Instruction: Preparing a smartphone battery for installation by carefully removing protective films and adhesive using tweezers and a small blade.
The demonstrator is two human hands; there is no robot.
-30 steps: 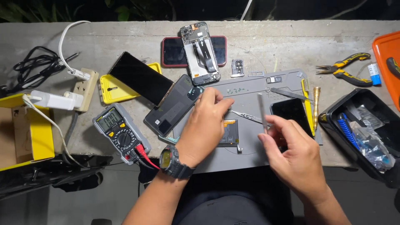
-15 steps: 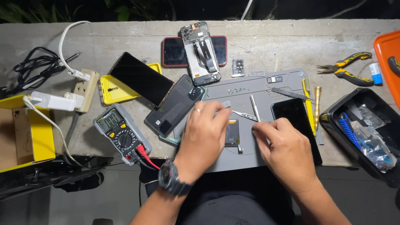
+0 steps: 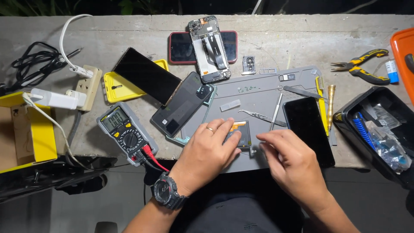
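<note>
My left hand (image 3: 208, 152), with a ring and a black wristwatch, lies palm down on the grey work mat (image 3: 258, 88), its fingers resting on a small dark phone battery (image 3: 240, 133). To the right of the battery, my right hand (image 3: 290, 160) hovers with fingers curled, its fingertips close to the battery's right edge. Metal tweezers (image 3: 258, 115) and a thin metal pry tool (image 3: 276, 110) lie on the mat just beyond both hands. A black phone (image 3: 308, 128) lies face up at the mat's right side.
A dark phone back (image 3: 181, 105), an opened phone frame (image 3: 209, 47) and a multimeter (image 3: 125, 134) sit to the left and behind. Pliers (image 3: 360, 69) and a black parts tray (image 3: 379, 129) are at the right. A power strip (image 3: 86, 86) and cables lie at the far left.
Both hands have drawn back toward me along the mat. The right hand let go of the thin metal tool, which now lies on the mat.
</note>
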